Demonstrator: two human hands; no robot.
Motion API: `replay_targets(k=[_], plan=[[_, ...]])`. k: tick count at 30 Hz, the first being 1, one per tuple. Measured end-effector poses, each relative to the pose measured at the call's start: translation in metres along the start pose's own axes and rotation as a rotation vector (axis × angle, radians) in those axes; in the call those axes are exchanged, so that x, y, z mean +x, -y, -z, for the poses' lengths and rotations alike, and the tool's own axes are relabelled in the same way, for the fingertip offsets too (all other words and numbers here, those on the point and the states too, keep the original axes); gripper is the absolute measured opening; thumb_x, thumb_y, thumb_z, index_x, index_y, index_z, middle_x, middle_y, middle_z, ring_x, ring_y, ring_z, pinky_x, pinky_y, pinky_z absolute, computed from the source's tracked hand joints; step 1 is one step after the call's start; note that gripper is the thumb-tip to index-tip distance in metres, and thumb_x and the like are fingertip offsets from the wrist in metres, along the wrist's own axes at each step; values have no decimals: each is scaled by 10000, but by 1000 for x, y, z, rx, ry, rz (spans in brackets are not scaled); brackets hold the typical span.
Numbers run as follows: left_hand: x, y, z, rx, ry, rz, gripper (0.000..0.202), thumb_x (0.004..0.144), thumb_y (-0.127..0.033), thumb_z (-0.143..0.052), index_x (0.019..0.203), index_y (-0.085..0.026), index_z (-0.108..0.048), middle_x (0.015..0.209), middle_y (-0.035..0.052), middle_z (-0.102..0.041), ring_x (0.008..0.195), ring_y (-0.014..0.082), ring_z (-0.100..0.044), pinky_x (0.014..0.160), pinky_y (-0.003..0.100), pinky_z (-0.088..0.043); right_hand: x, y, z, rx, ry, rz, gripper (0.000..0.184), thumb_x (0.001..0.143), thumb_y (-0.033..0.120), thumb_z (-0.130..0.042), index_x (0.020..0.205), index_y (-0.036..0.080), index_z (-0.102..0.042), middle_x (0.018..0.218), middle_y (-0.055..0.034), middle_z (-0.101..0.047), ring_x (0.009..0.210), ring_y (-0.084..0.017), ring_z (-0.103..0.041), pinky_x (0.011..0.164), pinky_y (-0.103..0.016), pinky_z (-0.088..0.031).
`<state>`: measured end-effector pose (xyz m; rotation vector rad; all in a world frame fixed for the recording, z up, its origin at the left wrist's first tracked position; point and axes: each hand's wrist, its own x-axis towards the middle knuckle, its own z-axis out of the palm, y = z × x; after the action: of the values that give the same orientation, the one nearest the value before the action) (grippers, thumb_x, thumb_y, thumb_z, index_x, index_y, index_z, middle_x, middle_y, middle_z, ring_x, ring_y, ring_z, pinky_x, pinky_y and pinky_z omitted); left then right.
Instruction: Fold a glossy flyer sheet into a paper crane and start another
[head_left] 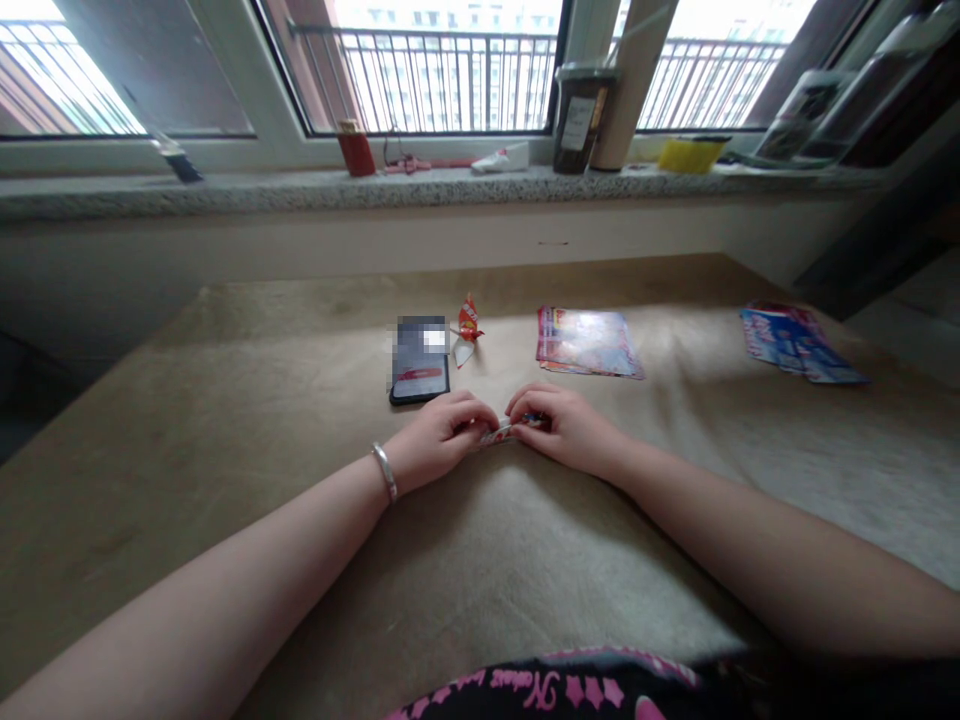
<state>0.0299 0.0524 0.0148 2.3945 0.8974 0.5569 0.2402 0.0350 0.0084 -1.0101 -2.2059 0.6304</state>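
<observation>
Both hands meet near the middle of the table over a narrow strip of folded, printed paper (pixel 498 434). My left hand (pixel 448 437), with a silver bracelet at the wrist, has its fingers closed on the strip's left end. At the other end, my right hand (pixel 561 425) pinches the paper, and its fingers cover part of it. Just beyond the left hand lies a phone (pixel 420 362) with a dark case, its screen lit. Beside the phone stands a small folded-paper figure (pixel 469 325) in red and white.
Behind the right hand is a stack of printed sheets (pixel 590 342). Blue and red packets (pixel 799 343) lie farther right. Along the granite windowsill (pixel 277 192) stand a red container (pixel 355 148), a dark labelled jar (pixel 581 120) and a yellow item (pixel 690 155).
</observation>
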Motion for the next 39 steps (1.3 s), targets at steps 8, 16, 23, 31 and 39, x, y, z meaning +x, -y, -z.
replay_targets(k=[8,16,23,31,39], plan=[[1,1,-7,186,-96,-51,162,842,-262,-515,839,-160,-641,853,55,-572,791,139,-538,729,266,-454,5,0,-6,-250,-20,-22,32,755,173,-554,776,175,-579,830,-41,-604,806,-153,-526,732,-269,-406],[0,3,-9,354,-110,-104,152,841,-234,-525,831,-170,-661,817,49,-613,774,149,-541,736,279,-445,5,11,-5,-545,19,99,72,774,178,-494,757,177,-564,819,-55,-597,796,-174,-470,722,-279,-360],[1,2,-9,343,-117,-81,141,826,-238,-542,805,-177,-668,811,50,-621,753,147,-555,723,282,-452,5,9,-6,-558,32,92,115,809,266,-506,784,183,-581,807,-46,-601,781,-172,-480,683,-277,-331],[-1,-7,-7,365,-106,-115,127,805,-179,-530,817,-167,-656,924,53,-636,842,161,-551,801,304,-462,5,14,-7,-669,51,139,126,829,242,-483,788,194,-591,773,-29,-599,716,-153,-482,592,-277,-269],[-5,-19,-3,489,0,-154,192,858,-206,-464,876,-153,-648,943,60,-639,878,185,-535,810,321,-470,-1,16,-3,-682,145,231,156,856,225,-452,821,185,-599,805,-35,-597,735,-149,-471,591,-272,-281]])
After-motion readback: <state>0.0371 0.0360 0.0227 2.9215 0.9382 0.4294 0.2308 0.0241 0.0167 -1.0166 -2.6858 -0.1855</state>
